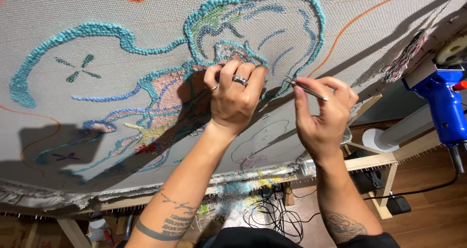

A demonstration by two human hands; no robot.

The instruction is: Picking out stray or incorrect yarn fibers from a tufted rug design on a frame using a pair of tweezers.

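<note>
- Pressing against the cloth (97, 24): left hand (234, 99), fingers curled, knuckles resting on tufted pink and teal yarn (160, 97) near the middle of the design; grip bunched together, whether pinching a strand or only bracing, impossible to tell.
- Pinching a thin metal tool (306, 89): right hand (323, 116), thumb and forefinger clamped on its shaft, tip aiming at the cloth just right of the left hand.
- Stretching taut over a wooden frame (374, 158): pale woven cloth, filling most of the view, carrying looped outlines in teal, blue, pink and yellow.
- Likely handling: cloth springy under tension, giving slightly to pressure; yarn loops soft and easy to snag or pull loose, so best taken strand by strand at the tip. Tool light, stiff, slim and probably slippery, best held mid-shaft.
- Hanging at the right edge: blue tufting gun (442, 102), well apart from both hands, partly cut off.
- Hard to make out: the tool's tip and kind, tweezers or a pick; the left fingertips, hidden behind the knuckles; tangled cables (272, 214) and clutter under the frame.
</note>
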